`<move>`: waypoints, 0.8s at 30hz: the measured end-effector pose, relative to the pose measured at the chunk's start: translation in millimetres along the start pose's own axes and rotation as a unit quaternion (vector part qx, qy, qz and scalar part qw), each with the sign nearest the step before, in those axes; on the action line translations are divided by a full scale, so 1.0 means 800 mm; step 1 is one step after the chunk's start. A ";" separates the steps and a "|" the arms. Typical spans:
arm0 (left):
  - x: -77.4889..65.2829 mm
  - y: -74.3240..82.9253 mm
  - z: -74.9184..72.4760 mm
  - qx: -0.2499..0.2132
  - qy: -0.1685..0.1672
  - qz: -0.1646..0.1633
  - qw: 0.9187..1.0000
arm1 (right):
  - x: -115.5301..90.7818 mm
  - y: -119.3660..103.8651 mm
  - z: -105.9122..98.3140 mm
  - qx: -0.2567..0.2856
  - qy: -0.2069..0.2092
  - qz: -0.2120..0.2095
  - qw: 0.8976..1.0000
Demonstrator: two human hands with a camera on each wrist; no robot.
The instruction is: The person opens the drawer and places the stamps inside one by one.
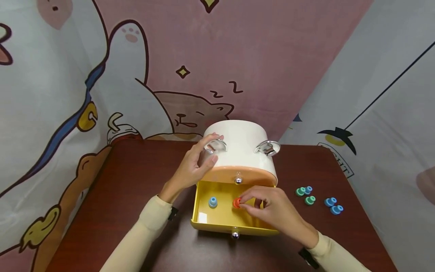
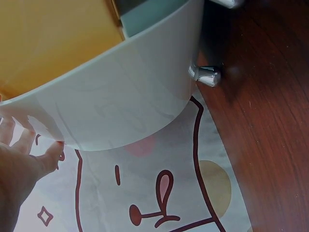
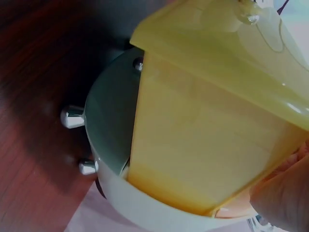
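So the bit that matters here is the right hand (image 1: pixel 275 206) and the orange stepped peg (image 1: pixel 236 203). The peg is inside the pulled-out yellow drawer (image 1: pixel 217 228), just off the left end of the fingers, and thumb and forefinger are pinched together on its right side. Hard to say whether its base touches the drawer floor, or whether its short axis is properly upright or tipped a bit. The right wrist view doesn't help, the peg isn't visible there.

Other landmark is the light blue stepped peg (image 1: pixel 213 202), standing further left in the same drawer with a clear gap between the two. So the right hand is easily the nearer one for any letting go or lifting, and I'd guess straight up or down is the safest line.

Left hand (image 1: pixel 193 163) is up by the silver loop handle (image 1: pixel 222 145) on the white drum-shaped cabinet (image 1: pixel 241 145), fingers and thumb spread apart against the shell, probably steadying it.
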State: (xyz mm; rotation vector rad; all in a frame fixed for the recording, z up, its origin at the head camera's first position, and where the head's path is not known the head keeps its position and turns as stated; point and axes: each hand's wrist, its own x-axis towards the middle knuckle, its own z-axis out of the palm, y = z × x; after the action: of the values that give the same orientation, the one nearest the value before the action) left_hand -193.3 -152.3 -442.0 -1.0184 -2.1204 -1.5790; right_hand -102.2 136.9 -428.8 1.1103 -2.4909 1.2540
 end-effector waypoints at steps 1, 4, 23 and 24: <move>0.000 0.000 0.000 0.000 0.000 0.000 1.000 | 0.002 0.001 0.002 0.000 -0.004 -0.002 1.000; -0.001 0.000 0.000 0.001 -0.001 0.001 1.000 | 0.008 0.004 0.008 -0.001 -0.020 -0.007 1.000; -0.001 0.002 -0.002 0.015 0.006 -0.001 1.000 | 0.035 0.000 0.039 -0.072 -0.070 -0.003 0.995; -0.001 0.001 -0.002 0.016 0.006 -0.001 1.000 | 0.035 0.000 0.040 -0.075 -0.071 0.000 0.995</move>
State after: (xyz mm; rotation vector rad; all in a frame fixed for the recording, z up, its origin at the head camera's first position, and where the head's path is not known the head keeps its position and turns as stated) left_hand -192.2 -154.0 -441.2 -0.9945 -2.1331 -1.5437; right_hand -116.6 97.7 -437.4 1.2003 -2.6375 1.0016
